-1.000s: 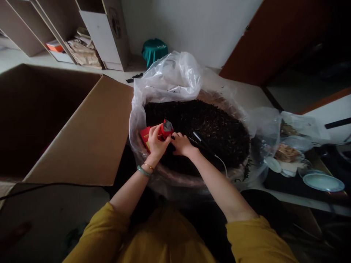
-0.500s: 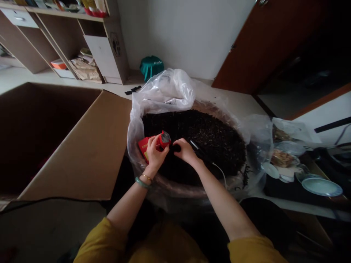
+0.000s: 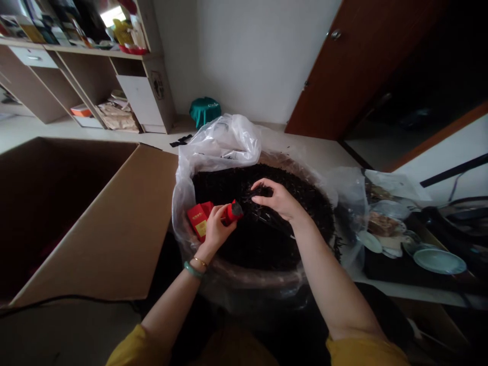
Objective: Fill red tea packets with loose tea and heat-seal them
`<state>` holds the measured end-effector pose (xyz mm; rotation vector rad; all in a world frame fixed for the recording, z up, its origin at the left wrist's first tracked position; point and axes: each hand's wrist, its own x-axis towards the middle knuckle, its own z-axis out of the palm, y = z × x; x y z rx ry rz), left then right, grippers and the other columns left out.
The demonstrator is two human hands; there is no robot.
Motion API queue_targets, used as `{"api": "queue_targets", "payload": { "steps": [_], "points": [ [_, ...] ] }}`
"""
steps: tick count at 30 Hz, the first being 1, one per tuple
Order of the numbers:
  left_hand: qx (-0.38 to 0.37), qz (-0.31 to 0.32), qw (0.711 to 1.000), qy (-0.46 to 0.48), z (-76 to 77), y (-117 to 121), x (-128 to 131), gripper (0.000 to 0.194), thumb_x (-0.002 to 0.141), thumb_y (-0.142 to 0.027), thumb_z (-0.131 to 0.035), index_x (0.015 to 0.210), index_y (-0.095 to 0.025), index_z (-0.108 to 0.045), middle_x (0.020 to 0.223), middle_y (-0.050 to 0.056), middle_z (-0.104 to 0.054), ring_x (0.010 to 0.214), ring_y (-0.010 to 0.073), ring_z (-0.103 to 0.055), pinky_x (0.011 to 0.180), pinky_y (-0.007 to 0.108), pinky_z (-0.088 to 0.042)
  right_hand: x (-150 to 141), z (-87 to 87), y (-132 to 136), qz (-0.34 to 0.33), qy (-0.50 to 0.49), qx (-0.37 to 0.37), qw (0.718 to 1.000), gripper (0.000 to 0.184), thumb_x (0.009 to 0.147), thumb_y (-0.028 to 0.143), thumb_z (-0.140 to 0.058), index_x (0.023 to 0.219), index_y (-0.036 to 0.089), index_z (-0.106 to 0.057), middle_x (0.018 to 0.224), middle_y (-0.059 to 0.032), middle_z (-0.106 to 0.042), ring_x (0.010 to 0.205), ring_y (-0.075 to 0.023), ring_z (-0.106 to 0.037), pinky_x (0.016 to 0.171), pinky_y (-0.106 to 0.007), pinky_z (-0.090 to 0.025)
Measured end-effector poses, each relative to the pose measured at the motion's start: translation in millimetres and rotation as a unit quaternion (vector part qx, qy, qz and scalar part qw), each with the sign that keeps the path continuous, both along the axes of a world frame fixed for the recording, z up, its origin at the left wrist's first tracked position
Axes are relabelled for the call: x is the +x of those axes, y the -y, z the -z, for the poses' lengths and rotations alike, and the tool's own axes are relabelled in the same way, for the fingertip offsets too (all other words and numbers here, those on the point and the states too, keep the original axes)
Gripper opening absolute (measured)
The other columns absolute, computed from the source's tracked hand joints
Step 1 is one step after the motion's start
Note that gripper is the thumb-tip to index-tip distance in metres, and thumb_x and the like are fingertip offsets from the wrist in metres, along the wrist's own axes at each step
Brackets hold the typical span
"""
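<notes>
A wide round basket lined with a clear plastic bag [image 3: 224,140] holds a heap of dark loose tea leaves [image 3: 305,213]. My left hand [image 3: 215,229] is closed round a small red foil packet [image 3: 232,212] at the near left of the heap, with more red packets [image 3: 199,218] under the palm. My right hand [image 3: 278,199] hovers over the middle of the heap, fingers pinched on a tuft of the dark leaves. A thin black tool with a white cord lies on the leaves below my right wrist.
A big open cardboard box [image 3: 99,223] stands to the left. Plates and bowls [image 3: 438,259] with scraps sit on a dark tray at the right. Wooden shelves [image 3: 125,96], a green bag [image 3: 205,109] and a brown door [image 3: 354,66] line the back.
My right hand has left the packet's mouth, moved up and away over the heap and pinched leaves. The left hand kept the red packet. The camera tilted upward.
</notes>
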<state>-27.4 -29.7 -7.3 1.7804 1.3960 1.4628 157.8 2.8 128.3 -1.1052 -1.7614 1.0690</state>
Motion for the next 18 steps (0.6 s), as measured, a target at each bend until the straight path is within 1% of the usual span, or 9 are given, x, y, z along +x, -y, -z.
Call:
{"api": "queue_targets", "payload": {
  "steps": [3,7,10,13,18],
  "points": [
    [-0.008,0.009,1.0,-0.002,0.5,0.3,0.7,0.045,0.067,-0.013,-0.068,0.11,-0.02,-0.059,0.103,0.005,-0.057,0.092,0.0178,-0.062,0.068,0.027,-0.06,-11.9,-3.3,-1.0,-0.046,0.038,-0.012,0.998,0.023,0.063,0.024,-0.068,0.084,0.018,-0.062,0.082,0.0019,-0.062,0.081,-0.0156,-0.055,0.081,-0.03,-0.041],
    [-0.018,0.014,1.0,-0.016,2.2,-0.4,0.9,0.047,0.065,-0.015,-0.07,0.111,-0.019,-0.058,0.103,0.005,-0.058,0.089,0.0176,-0.062,0.067,0.027,-0.06,-22.8,3.7,-2.5,-0.071,0.116,-0.009,0.991,0.024,0.063,0.019,-0.066,0.087,0.018,-0.062,0.083,0.0013,-0.063,0.079,-0.0153,-0.057,0.078,-0.029,-0.042],
    [-0.022,0.011,0.999,-0.021,4.1,-1.3,0.4,0.048,0.065,-0.017,-0.071,0.111,-0.019,-0.057,0.103,0.005,-0.057,0.088,0.0172,-0.062,0.067,0.028,-0.059,-25.9,8.3,-3.1,-0.068,0.186,0.02,0.98,0.024,0.063,0.016,-0.067,0.088,0.019,-0.064,0.086,0.0003,-0.063,0.082,-0.0158,-0.057,0.079,-0.029,-0.043],
    [-0.026,0.013,0.999,-0.022,5.2,-1.5,0.3,0.048,0.064,-0.017,-0.072,0.11,-0.019,-0.056,0.104,0.005,-0.057,0.089,0.0178,-0.061,0.066,0.028,-0.059,-27.7,10.6,-2.6,-0.058,0.256,0.053,0.963,0.026,0.063,0.014,-0.069,0.088,0.02,-0.066,0.087,-0.0003,-0.062,0.084,-0.0161,-0.058,0.079,-0.028,-0.044],
    [-0.023,0.0,0.999,-0.047,5.5,-1.3,1.7,0.049,0.066,-0.02,-0.073,0.112,-0.019,-0.055,0.104,0.005,-0.057,0.088,0.0179,-0.061,0.069,0.029,-0.058,-31.8,12.9,-1.4,-0.035,0.313,0.079,0.946,0.033,0.064,0.015,-0.072,0.095,0.022,-0.065,0.091,-0.0016,-0.058,0.085,-0.0165,-0.057,0.081,-0.029,-0.044]
  ]
}}
